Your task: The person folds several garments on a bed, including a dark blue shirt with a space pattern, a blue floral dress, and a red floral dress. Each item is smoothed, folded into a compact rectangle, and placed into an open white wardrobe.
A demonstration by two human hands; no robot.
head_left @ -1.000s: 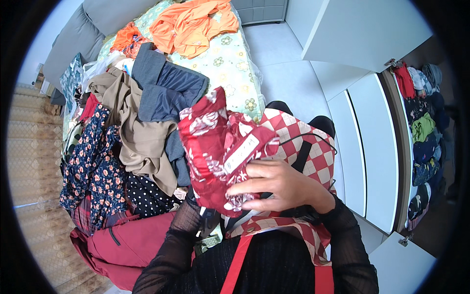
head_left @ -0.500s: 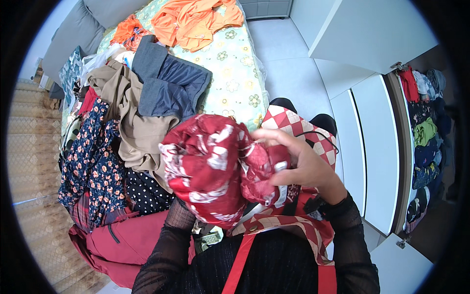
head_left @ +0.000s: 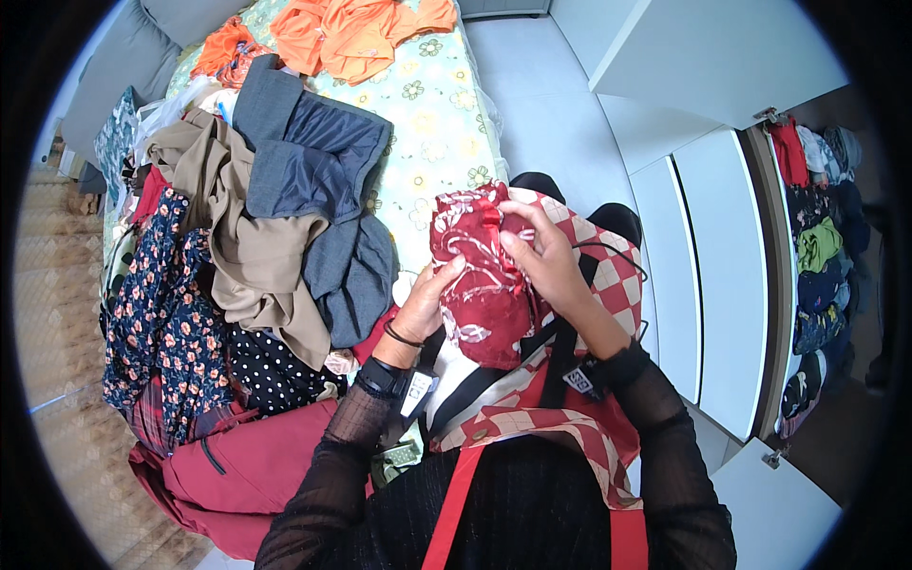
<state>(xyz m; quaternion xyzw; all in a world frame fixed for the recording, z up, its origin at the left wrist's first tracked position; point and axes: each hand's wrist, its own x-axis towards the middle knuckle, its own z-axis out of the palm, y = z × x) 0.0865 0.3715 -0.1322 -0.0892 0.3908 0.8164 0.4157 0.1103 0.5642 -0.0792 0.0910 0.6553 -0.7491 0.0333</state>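
A red cloth garment with a white leafy pattern (head_left: 480, 323) is bundled into a compact roll over my lap. My left hand (head_left: 423, 309) grips its left side, thumb lying on top and the other fingers hidden beneath. At the upper right edge, my right hand (head_left: 546, 261) pinches a fold of the cloth between thumb and fingers. Under the bundle, a red and cream checked apron (head_left: 608, 275) covers my lap. The kind of garment cannot be made out while it is rolled up.
To the left, the flowered bed (head_left: 432, 142) bears a grey garment (head_left: 313, 142), a beige one (head_left: 228, 209), a navy floral one (head_left: 161, 304) and orange clothes (head_left: 356, 38). Dark red trousers (head_left: 247, 465) lie near my left arm. An open wardrobe (head_left: 817, 247) with folded clothes stands right.
The bundle has become smaller and turned, and sits further right and forward. My left hand, hidden behind it before, now shows at its left side. My right hand has moved slightly forward.
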